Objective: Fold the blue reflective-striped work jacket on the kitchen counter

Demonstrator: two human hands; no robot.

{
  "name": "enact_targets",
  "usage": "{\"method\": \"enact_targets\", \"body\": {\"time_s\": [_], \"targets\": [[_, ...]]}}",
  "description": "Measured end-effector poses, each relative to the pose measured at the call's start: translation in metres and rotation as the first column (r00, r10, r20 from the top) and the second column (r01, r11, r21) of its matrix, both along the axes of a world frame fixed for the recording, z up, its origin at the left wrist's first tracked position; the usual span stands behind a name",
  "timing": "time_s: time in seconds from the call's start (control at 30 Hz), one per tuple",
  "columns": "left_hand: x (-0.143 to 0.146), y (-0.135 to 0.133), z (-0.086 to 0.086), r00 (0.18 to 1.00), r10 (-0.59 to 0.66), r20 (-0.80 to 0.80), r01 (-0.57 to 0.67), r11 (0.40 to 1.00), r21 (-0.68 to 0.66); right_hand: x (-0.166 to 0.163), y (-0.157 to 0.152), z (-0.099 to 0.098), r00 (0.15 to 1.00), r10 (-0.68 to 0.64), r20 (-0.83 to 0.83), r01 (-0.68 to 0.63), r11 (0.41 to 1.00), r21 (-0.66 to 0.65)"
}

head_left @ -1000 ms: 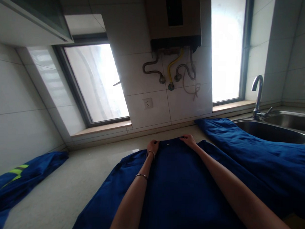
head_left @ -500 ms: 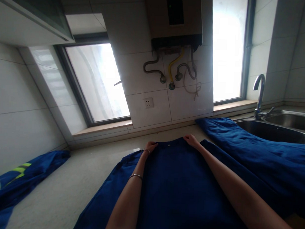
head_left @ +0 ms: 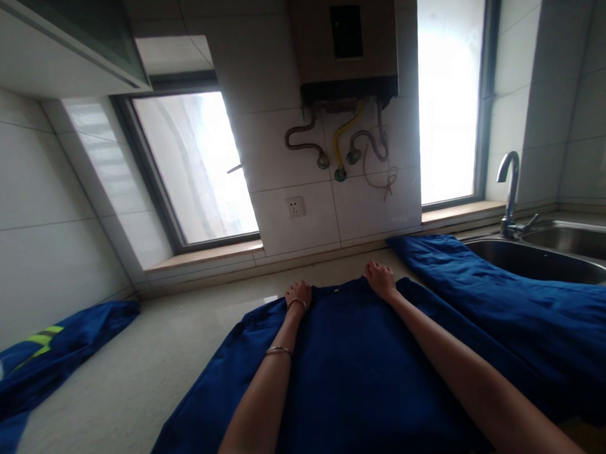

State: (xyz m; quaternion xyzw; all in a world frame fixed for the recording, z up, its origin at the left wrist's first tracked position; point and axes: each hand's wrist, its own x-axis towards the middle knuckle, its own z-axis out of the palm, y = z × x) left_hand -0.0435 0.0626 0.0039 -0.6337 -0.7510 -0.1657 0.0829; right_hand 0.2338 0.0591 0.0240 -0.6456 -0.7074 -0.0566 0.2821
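Observation:
A dark blue garment (head_left: pixel 352 361) lies spread on the counter in front of me, its far edge toward the wall. A small pale label (head_left: pixel 336 290) shows at the middle of that edge. My left hand (head_left: pixel 298 294) rests palm down on the left end of the edge, fingers apart. On the right end lies my right hand (head_left: pixel 379 279), palm down with slightly bent fingers; nothing shows pinched in either hand. Two bracelets are on my left arm. Beside the garment on the right lies another blue cloth piece (head_left: pixel 519 301).
At the left, a blue garment with yellow-green stripes (head_left: pixel 45 337) lies on the pale counter (head_left: pixel 114 359). A steel sink (head_left: pixel 540 258) with a faucet (head_left: pixel 510 194) stands at the right. A water heater (head_left: pixel 346 50) with hoses hangs above a wall socket (head_left: pixel 294 207).
Both hands have gone from pinching the garment's far edge to lying palm down over it, with the fingers loosened. The garment has hardly moved.

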Motion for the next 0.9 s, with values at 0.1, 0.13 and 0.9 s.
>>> {"method": "enact_targets", "body": {"time_s": [0.1,0.13,0.9], "targets": [[0.0,0.002,0.0,0.999,-0.02,0.031,0.02,1.0,0.023,-0.006,-0.015,0.016,0.998,0.053,0.021,-0.055,0.995,0.082],[0.0,0.002,0.0,0.998,-0.04,0.047,0.038,0.999,0.033,-0.009,-0.022,0.021,0.994,0.101,0.045,-0.104,0.992,0.068],[0.003,-0.059,0.044,0.91,-0.398,0.117,0.311,0.841,0.442,0.013,-0.142,-0.002,0.82,0.502,-0.276,-0.556,0.813,-0.174]]}}
